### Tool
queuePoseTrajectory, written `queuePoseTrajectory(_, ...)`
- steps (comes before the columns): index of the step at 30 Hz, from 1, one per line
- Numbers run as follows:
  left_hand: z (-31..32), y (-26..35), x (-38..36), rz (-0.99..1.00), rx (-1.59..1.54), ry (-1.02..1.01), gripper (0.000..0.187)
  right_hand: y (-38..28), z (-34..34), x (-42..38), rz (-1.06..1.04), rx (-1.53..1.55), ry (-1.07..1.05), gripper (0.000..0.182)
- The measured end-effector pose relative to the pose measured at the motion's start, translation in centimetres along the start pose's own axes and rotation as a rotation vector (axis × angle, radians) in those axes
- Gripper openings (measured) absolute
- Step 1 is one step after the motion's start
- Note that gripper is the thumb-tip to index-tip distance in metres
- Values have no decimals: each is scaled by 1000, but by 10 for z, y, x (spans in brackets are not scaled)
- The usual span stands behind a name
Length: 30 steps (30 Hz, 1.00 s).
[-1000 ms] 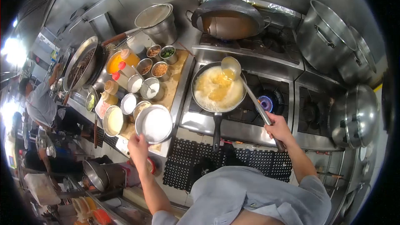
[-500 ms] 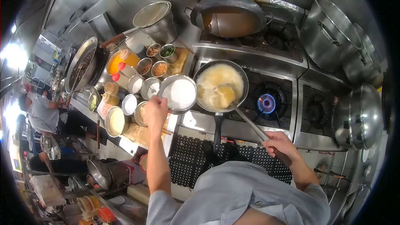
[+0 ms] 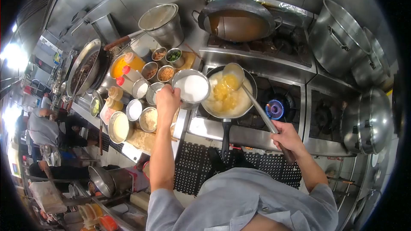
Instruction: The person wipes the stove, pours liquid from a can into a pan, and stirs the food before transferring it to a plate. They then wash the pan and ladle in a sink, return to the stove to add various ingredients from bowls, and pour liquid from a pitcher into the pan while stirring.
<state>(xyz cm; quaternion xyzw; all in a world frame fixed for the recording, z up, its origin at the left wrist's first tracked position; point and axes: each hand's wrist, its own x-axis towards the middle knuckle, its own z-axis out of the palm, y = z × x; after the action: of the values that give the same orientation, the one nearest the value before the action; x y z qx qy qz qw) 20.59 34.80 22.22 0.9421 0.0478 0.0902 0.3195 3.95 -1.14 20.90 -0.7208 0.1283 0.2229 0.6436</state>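
My left hand (image 3: 168, 99) grips the rim of a metal bowl (image 3: 192, 86) of white contents, held at the left edge of the frying pan. The black frying pan (image 3: 226, 119) holds pale liquid with yellow, lumpy food (image 3: 224, 96) in it. My right hand (image 3: 286, 136) is closed round the handle of a long metal ladle (image 3: 262, 112). The ladle's bowl is tilted over the back right part of the pan, with some yellow food in it. Nothing holds the pan's handle (image 3: 225, 139).
Bowls of ingredients and squeeze bottles (image 3: 130, 73) crowd the left counter. A burner flame (image 3: 274, 109) burns right of the pan. A wok of brown liquid (image 3: 237, 23) sits behind; large pots (image 3: 338, 36) stand right. A co-worker (image 3: 43, 128) is far left.
The ladle's bowl has moved up and back from the middle of the pan. My left hand and the metal bowl have shifted slightly right and back. More yellow food shows in the pan.
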Motion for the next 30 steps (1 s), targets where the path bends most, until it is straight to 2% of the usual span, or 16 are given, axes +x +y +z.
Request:
queuePoseTrajectory(5, -2, 2, 15, 34, 45, -5, 27, 18, -20, 1, -62, -181, 102, 59)
queuePoseTrajectory(7, -5, 6, 18, 12, 21, -20, 25, 18, -25, -7, -31, -344, 148, 61)
queuePoseTrajectory(11, -4, 3, 27, 26, 32, -5, 24, 40, -31, -21, -118, -399, 149, 62)
queuePoseTrajectory(13, -4, 1, 30, 94, 61, 35, 24, 36, -30, -35, 93, -329, 92, 62)
queuePoseTrajectory(14, -5, 2, 31, 94, 61, 35, 24, 26, -26, -41, 130, -318, 39, 59)
queuePoseTrajectory(17, -10, 6, 31, 89, 60, 23, 24, 21, -20, -48, 150, -223, -71, 50)
queuePoseTrajectory(18, -11, 7, 31, 79, 58, 11, 24, 27, -17, -47, 121, -130, -77, 40)
queuePoseTrajectory(21, -17, 11, 30, 57, 61, -2, 24, 19, -11, -39, 181, -6, -151, 29)
queuePoseTrajectory(22, -19, 12, 30, 43, 64, -5, 24, 20, -10, -35, 179, -7, -151, 29)
queuePoseTrajectory(24, -21, 10, 31, 37, 75, -9, 24, 23, -6, -27, 201, 183, -181, 23)
queuePoseTrajectory(30, -22, 2, 30, 30, 90, -4, 25, -2, 10, -12, 198, 291, -158, 17)
